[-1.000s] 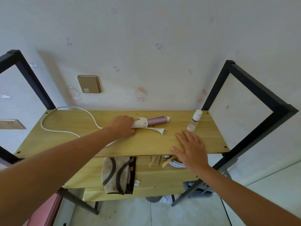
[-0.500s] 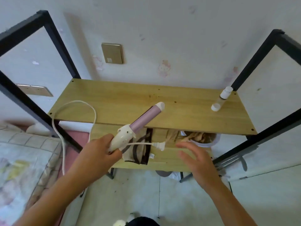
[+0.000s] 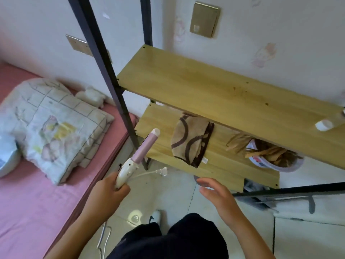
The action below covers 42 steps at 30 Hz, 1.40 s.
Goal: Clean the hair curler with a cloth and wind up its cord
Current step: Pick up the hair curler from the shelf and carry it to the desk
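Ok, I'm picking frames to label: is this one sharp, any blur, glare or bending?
Head view: the hair curler in the left hand reads clearly; the right hand looks slightly smeared; a glare spot sits on the floor; the wide lens slants the black shelf frame.

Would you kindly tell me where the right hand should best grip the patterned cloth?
Probably the front corner of the cloth near its white tag, which hangs over the front edge of the lower shelf. The open right hand can come from the front, since the upper shelf covers the back edge.
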### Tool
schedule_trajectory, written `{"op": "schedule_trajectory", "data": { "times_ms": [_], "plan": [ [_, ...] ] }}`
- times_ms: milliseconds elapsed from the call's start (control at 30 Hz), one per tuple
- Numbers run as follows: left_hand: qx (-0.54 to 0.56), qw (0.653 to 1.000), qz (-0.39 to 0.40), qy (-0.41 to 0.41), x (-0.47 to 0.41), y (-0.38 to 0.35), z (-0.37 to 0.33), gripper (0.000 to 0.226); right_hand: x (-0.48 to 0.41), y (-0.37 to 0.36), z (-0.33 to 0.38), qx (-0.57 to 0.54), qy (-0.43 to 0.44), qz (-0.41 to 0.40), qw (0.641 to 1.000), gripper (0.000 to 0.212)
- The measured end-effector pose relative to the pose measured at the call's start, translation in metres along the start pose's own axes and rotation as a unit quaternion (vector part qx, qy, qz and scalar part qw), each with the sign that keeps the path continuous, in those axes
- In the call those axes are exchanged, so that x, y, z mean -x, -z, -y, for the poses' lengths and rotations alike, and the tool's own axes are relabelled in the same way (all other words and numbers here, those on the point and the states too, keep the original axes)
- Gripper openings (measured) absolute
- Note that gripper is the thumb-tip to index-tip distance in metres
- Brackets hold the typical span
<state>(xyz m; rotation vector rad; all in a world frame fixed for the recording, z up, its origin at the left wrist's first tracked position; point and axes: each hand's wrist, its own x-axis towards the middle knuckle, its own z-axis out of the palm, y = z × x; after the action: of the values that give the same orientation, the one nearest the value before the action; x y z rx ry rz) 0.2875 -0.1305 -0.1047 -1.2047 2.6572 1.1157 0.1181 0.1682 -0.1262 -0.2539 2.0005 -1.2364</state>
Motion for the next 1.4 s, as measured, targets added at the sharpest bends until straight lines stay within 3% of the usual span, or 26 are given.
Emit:
{"op": "schedule_trajectory", "data": {
  "times_ms": [200,367,500,733,1133,1400],
  "plan": [
    [0.059,0.993,-0.038,0.099,0.040,0.000,0.029,0.027,-0.009,-0.016,0.009,-0.049,0.039,0.051,0.997,0.051],
    [0.108,0.974,-0.090,0.179,0.094,0.000,0.032,0.013,-0.020,-0.031,0.009,-0.015,0.053,0.146,0.988,0.044],
    [0.136,0.951,-0.155,0.229,0.138,0.002,0.040,0.019,-0.029,-0.054,0.011,0.017,0.069,0.227,0.971,0.034],
    [0.147,0.900,-0.264,0.316,0.232,0.000,0.069,0.018,-0.012,-0.115,0.026,0.053,0.126,0.361,0.922,0.042],
    [0.231,0.753,-0.456,0.413,0.430,0.005,0.161,0.022,0.091,-0.331,0.046,0.132,0.224,0.536,0.803,0.041],
    [0.285,0.608,-0.561,0.483,0.531,-0.018,0.204,0.017,0.191,-0.456,0.024,0.192,0.237,0.643,0.703,0.043]
  ]
}}
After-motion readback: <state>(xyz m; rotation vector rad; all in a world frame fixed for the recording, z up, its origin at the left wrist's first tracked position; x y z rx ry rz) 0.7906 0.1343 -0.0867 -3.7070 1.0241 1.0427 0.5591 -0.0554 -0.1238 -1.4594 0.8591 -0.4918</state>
